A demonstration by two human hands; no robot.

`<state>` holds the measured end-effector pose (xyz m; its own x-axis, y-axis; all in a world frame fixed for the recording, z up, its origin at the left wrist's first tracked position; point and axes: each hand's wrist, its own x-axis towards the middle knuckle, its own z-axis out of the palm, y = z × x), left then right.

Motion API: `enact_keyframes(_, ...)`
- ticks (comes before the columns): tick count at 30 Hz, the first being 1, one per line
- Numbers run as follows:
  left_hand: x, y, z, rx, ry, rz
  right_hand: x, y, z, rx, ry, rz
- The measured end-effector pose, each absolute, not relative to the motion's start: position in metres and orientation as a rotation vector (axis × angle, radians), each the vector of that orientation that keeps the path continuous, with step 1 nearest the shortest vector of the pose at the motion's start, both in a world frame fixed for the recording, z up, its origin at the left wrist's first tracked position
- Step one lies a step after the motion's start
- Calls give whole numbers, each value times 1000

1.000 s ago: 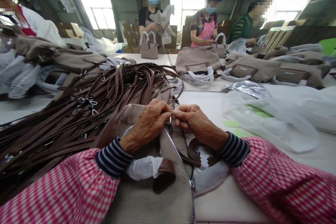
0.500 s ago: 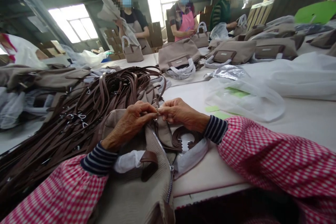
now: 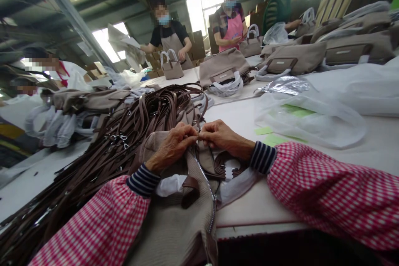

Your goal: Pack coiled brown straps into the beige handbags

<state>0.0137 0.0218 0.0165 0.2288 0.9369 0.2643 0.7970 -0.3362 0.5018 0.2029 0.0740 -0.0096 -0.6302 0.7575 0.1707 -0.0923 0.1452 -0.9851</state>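
A taupe handbag point(image 3: 168, 224) lies in front of me, its metal zipper point(image 3: 204, 172) running along the top. At the bag's far end, my left hand point(image 3: 173, 145) and my right hand point(image 3: 226, 138) meet, thumb and fingers of each pinched. Whatever small piece sits between the fingertips is too small and covered to make out. A brown strap rises just behind the fingers. Below my right hand lies a coiled brown strap point(image 3: 220, 165). One bag handle point(image 3: 171, 185), partly wrapped in white, rests below my left hand.
Many loose brown straps point(image 3: 115, 141) with metal clips are heaped at left. Taupe bags point(image 3: 222, 66) stand along the far side of the table. Clear plastic bags point(image 3: 327, 126) and green slips point(image 3: 263, 130) lie at right. Several people work around the table.
The camera view has turned left and up, so the scene sits further right and more people show at left. Both hands stay pinched together at the same end of the bag.
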Motion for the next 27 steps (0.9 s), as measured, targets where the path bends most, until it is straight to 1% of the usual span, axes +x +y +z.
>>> enact_keyframes(3, 14, 22, 18, 2258, 1637, 768, 203, 77, -9, -662, -1700, 1620)
enact_keyframes(5, 14, 16, 26, 2301, 1646, 755, 207, 79, -7, -721, -1697, 1588)
enact_keyframes(7, 16, 2, 40, 2473, 1602, 629, 216, 80, -4, -795, -1757, 1444)
enact_keyframes(10, 24, -27, 62, 2824, 1337, 194, 239, 71, -1, -871, -1903, 1224)
enact_keyframes(13, 39, -53, 73, 2867, 1139, -108, 264, 50, 2, -819, -2242, 1122)
enact_keyframes(16, 52, -65, 76, 2835, 1069, -237, 280, 30, 6, -603, -2642, 878)
enact_keyframes(19, 51, -66, 82, 2850, 1107, -276, 284, 23, 8, -534, -2783, 649)
enact_keyframes(21, 41, -64, 86, 2862, 1156, -295, 283, 25, 9, -551, -2816, 632)
enact_keyframes(23, 27, -61, 86, 2853, 1207, -339, 282, 29, 10, -572, -2819, 699)
enact_keyframes(27, 4, -56, 72, 2837, 1210, -470, 280, 33, 10, -709, -2763, 794)
